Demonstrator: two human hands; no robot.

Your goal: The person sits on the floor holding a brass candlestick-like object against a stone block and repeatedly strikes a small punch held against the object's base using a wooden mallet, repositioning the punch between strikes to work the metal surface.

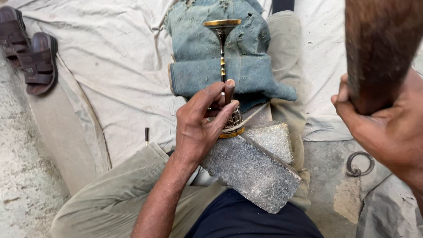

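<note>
Underneath, pale canvas sheet [119, 57] spread over the ground, folded blue cloth [220, 57] on the outstretched leg. Nearer, rough grey stone block [251, 172] propped across the lap. Up right, right hand [387, 128] clenched round a thick wooden mallet [379, 48], raised well clear. At centre, left hand [198, 123] closed on a brown-handled punch [229, 90], pressed against a brass goblet-shaped stand [222, 53] lying along the cloth, base at the block's top edge. Far left, brown sandals [31, 53]; low right, iron ring [359, 164].

Left hand [198, 128] steadies punch [229, 90]; right hand [387, 128] grips mallet [379, 48].
</note>
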